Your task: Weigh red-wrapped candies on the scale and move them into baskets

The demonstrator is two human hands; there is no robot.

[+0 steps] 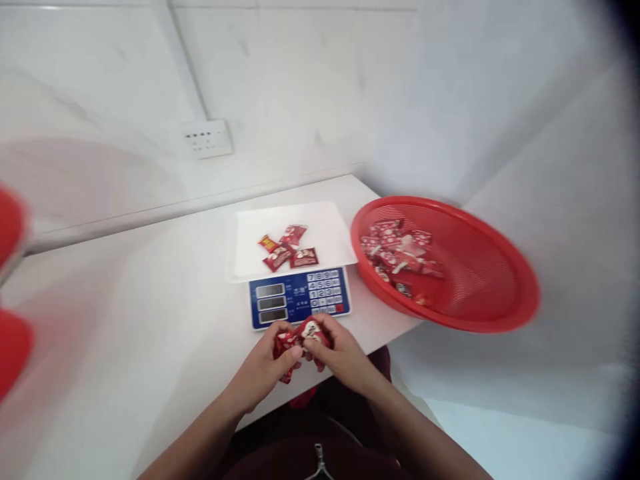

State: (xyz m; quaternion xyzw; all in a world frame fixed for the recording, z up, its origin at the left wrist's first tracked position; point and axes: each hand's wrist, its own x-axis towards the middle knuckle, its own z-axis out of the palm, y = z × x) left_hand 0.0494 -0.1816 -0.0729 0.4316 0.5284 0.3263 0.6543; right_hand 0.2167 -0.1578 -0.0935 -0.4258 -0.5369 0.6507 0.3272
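Observation:
My left hand (267,363) is closed on a red candy packet (287,341) in front of the scale, at the near edge of the table. Close beside it, my right hand (340,353) grips another red packet (314,331) with a white patch. The fingers of both hands nearly meet and cover parts of the packets. Just beyond them stands a digital scale (300,299) with a blue key panel. Its white tray (247,230) bears several small candies, among them a dark red packet (304,258) and a red-and-yellow one (268,243).
To the right, a large red mesh basket (480,267) tilts over the table's edge, with several red candy packets (390,247) at its left end. Blurred red objects (11,347) show at the far left. A socket plate (207,138) is on the wall behind the white table (190,320).

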